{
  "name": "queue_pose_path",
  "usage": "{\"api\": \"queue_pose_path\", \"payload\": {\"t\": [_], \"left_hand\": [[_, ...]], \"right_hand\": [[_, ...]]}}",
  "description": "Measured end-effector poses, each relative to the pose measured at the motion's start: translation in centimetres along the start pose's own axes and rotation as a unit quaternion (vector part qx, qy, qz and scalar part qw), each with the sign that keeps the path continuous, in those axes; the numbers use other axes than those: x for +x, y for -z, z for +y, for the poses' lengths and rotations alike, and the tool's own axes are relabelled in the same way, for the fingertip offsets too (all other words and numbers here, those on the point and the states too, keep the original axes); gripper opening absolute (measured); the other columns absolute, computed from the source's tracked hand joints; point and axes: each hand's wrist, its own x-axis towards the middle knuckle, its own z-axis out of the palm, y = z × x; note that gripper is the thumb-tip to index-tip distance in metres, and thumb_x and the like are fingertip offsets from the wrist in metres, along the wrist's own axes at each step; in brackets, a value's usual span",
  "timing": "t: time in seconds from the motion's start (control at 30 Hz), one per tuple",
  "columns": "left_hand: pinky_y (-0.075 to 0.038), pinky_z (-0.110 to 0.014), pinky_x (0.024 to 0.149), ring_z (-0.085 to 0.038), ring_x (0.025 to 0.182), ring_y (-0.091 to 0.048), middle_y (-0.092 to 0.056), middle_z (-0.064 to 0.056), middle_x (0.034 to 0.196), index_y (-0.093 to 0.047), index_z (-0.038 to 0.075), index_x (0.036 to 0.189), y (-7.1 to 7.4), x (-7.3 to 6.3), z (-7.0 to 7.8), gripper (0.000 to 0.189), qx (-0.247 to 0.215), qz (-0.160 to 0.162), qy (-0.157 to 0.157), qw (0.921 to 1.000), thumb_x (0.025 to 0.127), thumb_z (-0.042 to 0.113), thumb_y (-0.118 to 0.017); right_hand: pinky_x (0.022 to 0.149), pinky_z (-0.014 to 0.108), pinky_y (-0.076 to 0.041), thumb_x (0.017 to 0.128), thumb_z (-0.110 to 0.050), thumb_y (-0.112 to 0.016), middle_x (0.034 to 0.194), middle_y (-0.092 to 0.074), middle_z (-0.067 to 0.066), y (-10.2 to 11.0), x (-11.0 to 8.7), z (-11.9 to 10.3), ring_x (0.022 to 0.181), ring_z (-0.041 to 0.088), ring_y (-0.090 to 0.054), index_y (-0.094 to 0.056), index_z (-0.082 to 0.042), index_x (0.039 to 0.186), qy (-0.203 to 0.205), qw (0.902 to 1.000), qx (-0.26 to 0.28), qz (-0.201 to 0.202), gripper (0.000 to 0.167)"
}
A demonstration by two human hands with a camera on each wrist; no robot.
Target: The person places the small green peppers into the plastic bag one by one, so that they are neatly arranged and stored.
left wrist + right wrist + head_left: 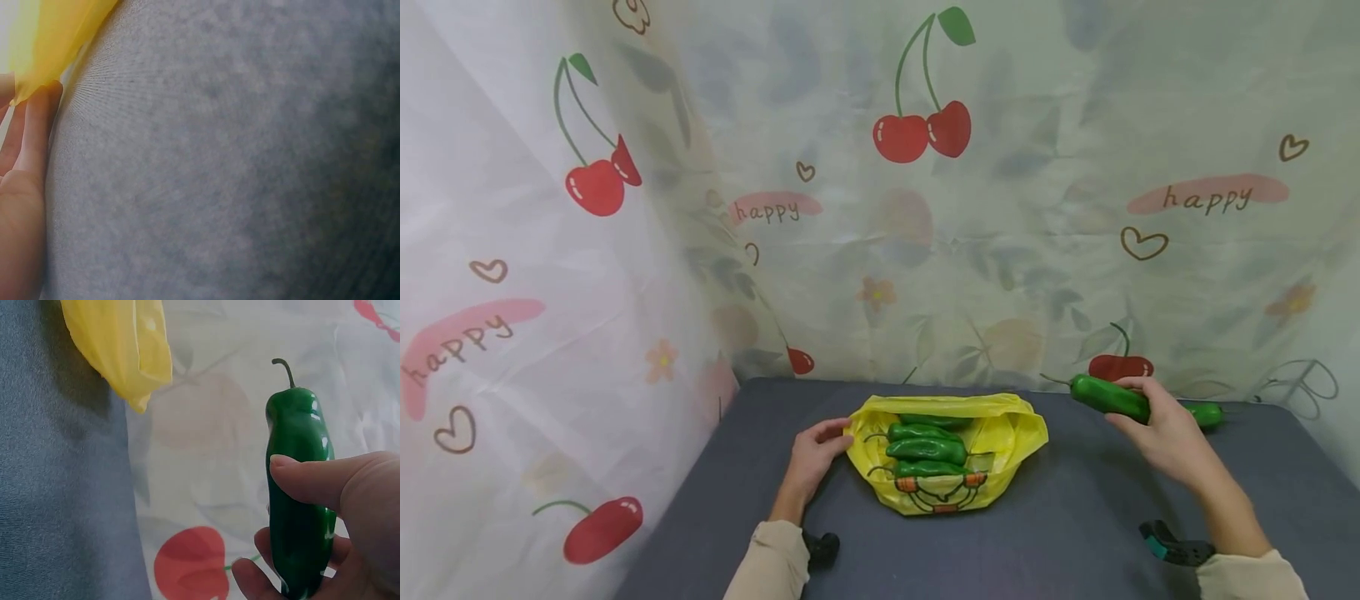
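Observation:
A yellow bag (947,498) with a printed cartoon lies on the dark table, its mouth open towards me. Several green peppers (927,451) are inside it, side by side. At the bag's left rim, my left hand (815,457) pinches the edge; the left wrist view has the yellow film (47,44) between its fingertips. My right hand (1172,433) grips a green pepper (297,437) above the table, to the right of the bag. Its thumb lies across the pepper's side, and the thin stem points left in the head view.
Another green pepper (1204,415) lies at the table's back right, partly behind my right hand. The dark grey table (1000,554) ends at a printed cloth (1037,250) hanging behind it and along the left.

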Motion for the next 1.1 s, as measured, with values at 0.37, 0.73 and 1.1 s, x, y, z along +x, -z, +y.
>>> {"api": "queue_pose_path", "payload": {"t": [0.37, 0.73, 1.1], "left_hand": [[-0.052, -0.046, 0.105, -0.029, 0.123, -0.063, -0.069, -0.014, 0.132, -0.072, 0.009, 0.127, -0.1, -0.1, 0.3, 0.033, 0.006, 0.008, 0.006, 0.9999, 0.094, 0.012, -0.073], [-0.054, -0.042, 0.102, -0.023, 0.12, -0.065, -0.07, -0.01, 0.13, -0.073, 0.013, 0.125, -0.1, -0.1, -0.2, 0.034, -0.001, 0.002, 0.001, 1.0, 0.092, 0.019, -0.077], [-0.052, -0.045, 0.105, -0.027, 0.122, -0.064, -0.069, -0.013, 0.132, -0.071, 0.01, 0.127, -0.2, -0.4, 0.7, 0.033, 0.004, 0.005, 0.007, 1.0, 0.095, 0.013, -0.073]], "right_hand": [[0.078, 0.042, -0.052, 0.094, -0.015, -0.074, 0.125, -0.06, 0.024, -0.6, 0.8, -2.6, 0.1, 0.034, -0.061, -0.048, 0.001, 0.138, 0.033, 0.9993, -0.01, -0.012, 0.054], [0.07, 0.026, -0.053, 0.094, -0.02, -0.075, 0.121, -0.067, 0.017, -1.5, 1.6, -4.3, 0.091, 0.021, -0.064, -0.053, -0.005, 0.137, 0.063, 0.9968, -0.006, -0.049, 0.05], [0.078, 0.031, -0.055, 0.093, -0.015, -0.075, 0.125, -0.065, 0.012, -1.8, 3.0, -6.3, 0.1, 0.021, -0.062, -0.058, -0.007, 0.134, 0.109, 0.9904, -0.028, -0.081, 0.046]]}}
